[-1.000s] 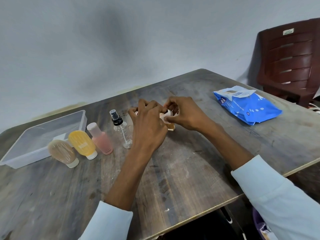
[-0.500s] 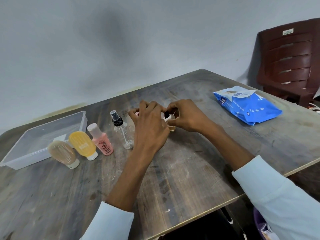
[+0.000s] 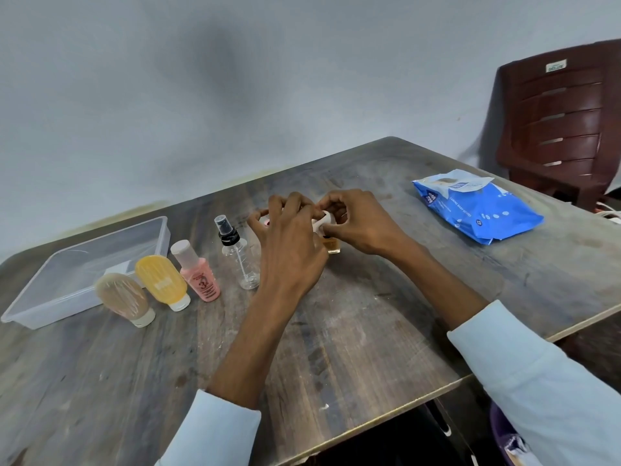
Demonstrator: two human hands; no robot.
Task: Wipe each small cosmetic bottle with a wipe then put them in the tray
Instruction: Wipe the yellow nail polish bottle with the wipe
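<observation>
Hands (image 3: 322, 230) together on amber bottle (image 3: 331, 245), white wipe (image 3: 321, 223)

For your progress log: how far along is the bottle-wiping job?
Done: nothing; the clear plastic tray holds no bottles. In hand: both hands, left and right, work a white wipe over a small amber bottle. Left: four bottles standing beside the tray.

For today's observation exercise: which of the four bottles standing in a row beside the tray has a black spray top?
The clear plastic spray bottle, at the row's right end, nearest the hands. The beige tube, yellow tube and pink bottle have pale plain caps.
</observation>
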